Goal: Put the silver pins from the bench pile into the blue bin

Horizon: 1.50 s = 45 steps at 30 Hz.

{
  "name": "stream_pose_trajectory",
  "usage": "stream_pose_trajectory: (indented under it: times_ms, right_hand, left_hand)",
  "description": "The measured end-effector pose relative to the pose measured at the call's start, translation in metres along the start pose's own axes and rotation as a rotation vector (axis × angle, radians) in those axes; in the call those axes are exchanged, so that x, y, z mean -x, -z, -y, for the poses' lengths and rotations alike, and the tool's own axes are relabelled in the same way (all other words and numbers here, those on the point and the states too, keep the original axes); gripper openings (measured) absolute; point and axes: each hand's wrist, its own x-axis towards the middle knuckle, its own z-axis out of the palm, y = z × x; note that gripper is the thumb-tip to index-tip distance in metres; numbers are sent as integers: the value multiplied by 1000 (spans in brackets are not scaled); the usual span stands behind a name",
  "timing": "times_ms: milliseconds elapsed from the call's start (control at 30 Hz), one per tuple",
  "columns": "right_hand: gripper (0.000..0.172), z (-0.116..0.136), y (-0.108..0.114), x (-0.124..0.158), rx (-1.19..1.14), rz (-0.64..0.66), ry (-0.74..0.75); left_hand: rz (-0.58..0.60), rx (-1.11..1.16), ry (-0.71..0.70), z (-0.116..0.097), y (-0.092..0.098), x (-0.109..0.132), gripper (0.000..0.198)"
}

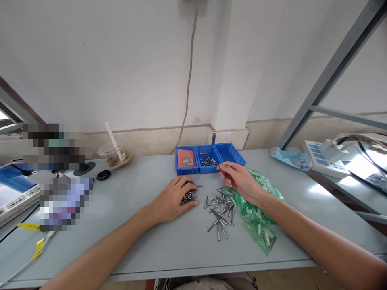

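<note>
**Colours on the bench**

The table (pixel 181 241) is a plain pale grey. Three bright blue trays (pixel 210 158) stand in a row; the leftmost holds a salmon-pink card (pixel 185 158). The loose metal pins (pixel 220 211) are silver-grey with darker ends. The plastic bags (pixel 256 213) are translucent green with whitish pieces inside. A glossy black oval (pixel 103 175) lies near a clear cup (pixel 112 152). Yellow tags (pixel 38 246) mark a white cable (pixel 21 268).

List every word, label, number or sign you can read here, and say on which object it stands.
No text can be read.
Yellow tags on the cable: too small to read.
Blue and white packet: print blurred.
White device with blue buttons: markings too small.
Blue trays: no label visible.
</note>
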Motion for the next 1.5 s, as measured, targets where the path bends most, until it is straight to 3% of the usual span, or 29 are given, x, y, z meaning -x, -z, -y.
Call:
stream_pose_trajectory:
  times_ms: [400,500,600,733,833,933,1167,1500]
  right_hand:
    - [33,5,-1,1,-1,4,110]
    - [31,3,0,0,156,-13,165]
    - [27,2,0,0,502,-8,275]
    - [27,7,2,6,855,146,326]
    - [43,10,2,11,950,364,307]
    - [48,8,0,13,982,463,325]
    - [23,-4,-4,8,1006,394,416]
    - [24,-7,-5,9,1154,327,458]
  left_hand:
    - [0,-4,-6,1,-1,0,33]
    - [2,-5,0,1,-1,0,33]
    - [7,-4,0,1,0,0,33]
    - [8,-4,10,0,0,0,32]
    - [8,2,21,0,0,0,33]
    - [5,2,29,0,-1,1,36]
    - [19,-11,38,2,-3,2,51]
    - [27,-26,6,0,0,0,40]
